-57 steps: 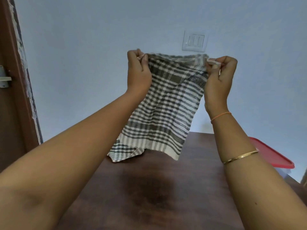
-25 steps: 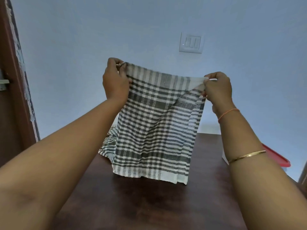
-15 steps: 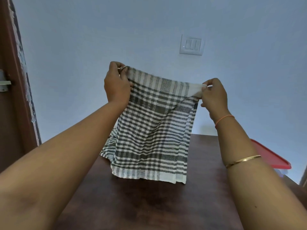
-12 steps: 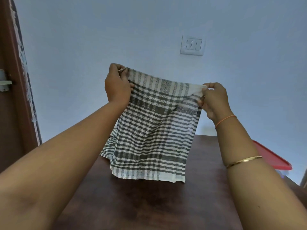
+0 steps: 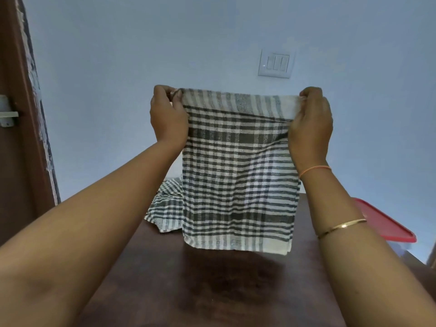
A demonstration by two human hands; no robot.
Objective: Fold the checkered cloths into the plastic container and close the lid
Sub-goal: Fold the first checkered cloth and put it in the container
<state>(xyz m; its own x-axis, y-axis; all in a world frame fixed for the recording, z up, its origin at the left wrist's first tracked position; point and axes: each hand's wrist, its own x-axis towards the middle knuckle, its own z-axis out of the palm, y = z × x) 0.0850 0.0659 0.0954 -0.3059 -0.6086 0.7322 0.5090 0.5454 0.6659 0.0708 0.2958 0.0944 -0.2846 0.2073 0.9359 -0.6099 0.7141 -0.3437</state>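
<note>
A grey and white checkered cloth hangs stretched in the air above the dark wooden table. My left hand pinches its top left corner and my right hand pinches its top right corner. The cloth's bottom hem hangs just above the tabletop. A second checkered cloth lies crumpled on the table behind it, partly hidden. At the right edge stands the plastic container with a red lid on it, mostly hidden by my right forearm.
A pale blue wall rises behind the table, with a white switch plate on it. A brown door frame with a metal latch stands at the left.
The right hand has risen and moved outward, so the cloth's top edge is now level and pulled taut. The cloth hangs flatter and squarer than before.
</note>
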